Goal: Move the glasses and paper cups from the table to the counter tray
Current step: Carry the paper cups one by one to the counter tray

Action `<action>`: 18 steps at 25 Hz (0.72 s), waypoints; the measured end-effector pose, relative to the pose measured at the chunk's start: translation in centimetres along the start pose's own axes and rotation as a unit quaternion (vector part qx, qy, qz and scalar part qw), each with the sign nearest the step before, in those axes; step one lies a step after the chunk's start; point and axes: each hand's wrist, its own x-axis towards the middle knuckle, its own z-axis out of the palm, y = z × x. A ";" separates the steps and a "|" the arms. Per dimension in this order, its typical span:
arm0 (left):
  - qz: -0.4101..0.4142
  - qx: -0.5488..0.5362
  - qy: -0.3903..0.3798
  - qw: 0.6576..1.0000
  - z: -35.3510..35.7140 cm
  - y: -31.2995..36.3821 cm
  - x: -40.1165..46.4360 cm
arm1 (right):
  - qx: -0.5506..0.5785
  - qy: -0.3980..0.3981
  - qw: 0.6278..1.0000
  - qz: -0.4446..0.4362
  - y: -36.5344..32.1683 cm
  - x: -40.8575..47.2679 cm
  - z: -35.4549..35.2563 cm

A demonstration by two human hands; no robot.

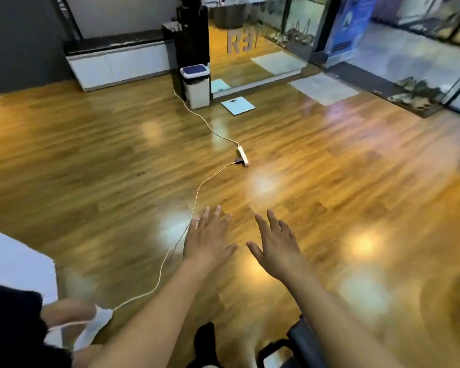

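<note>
Glossy wooden floor [117, 160] fills most of the frame, crossed by a white cable [197, 192] running to a power strip [243, 155] at centre. Both hands are held out low in the frame, the left hand [207, 240] and right hand [276, 248] side by side, palms down, fingers straight and spread wide, holding nothing. No glasses, paper cups or tray can be seen; a white counter [117, 62] stands at upper left, a bin [195, 85] beside it. Likely the person is walking between pickups. Best advice: step over the cable, find the cups first, then grip each near its base.
</note>
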 end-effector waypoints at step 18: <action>0.362 0.088 -0.019 0.928 -1.3 25.3 33.0 | 0.120 0.092 0.921 0.359 26.4 10.7 -6.3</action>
